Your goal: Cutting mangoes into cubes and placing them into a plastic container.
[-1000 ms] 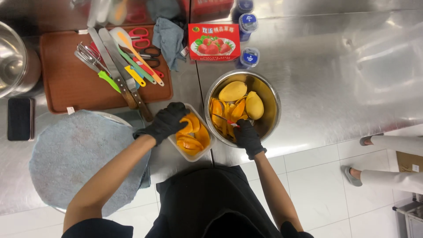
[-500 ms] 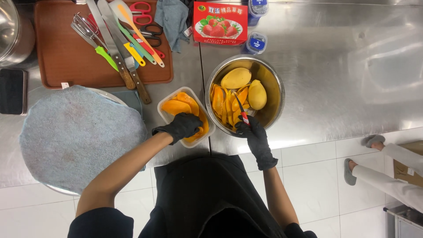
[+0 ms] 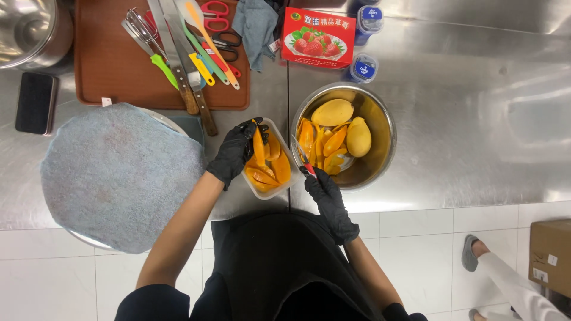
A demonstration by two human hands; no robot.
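The left hand (image 3: 233, 151), in a black glove, pinches a peeled mango slice (image 3: 259, 146) between thumb and fingertips, closed on it and holding it upright over the clear plastic tub (image 3: 291, 176), which already has several orange slices lying in it. That slice looks wet, soft and slippery, light enough for two fingers but easily bruised, so I'd judge the firm outer edge the safest place to hold, with gentle pressure. The right hand (image 3: 328, 196), also gloved, is closed around a small knife (image 3: 302, 158) with a red handle, its blade pointing to twelve o'clock at the rim of the steel bowl (image 3: 383, 151). In that bowl, at three o'clock from the tub, lie two whole peeled mangoes and a heap of cut pieces. At nine o'clock sits a round tray under a grey cloth (image 3: 119, 178); at eleven o'clock a brown board (image 3: 113, 71) carries knives, scissors and peelers. A red fruit box (image 3: 318, 37) stands at one o'clock. The knife tip so near the tub is the thing most in the way.
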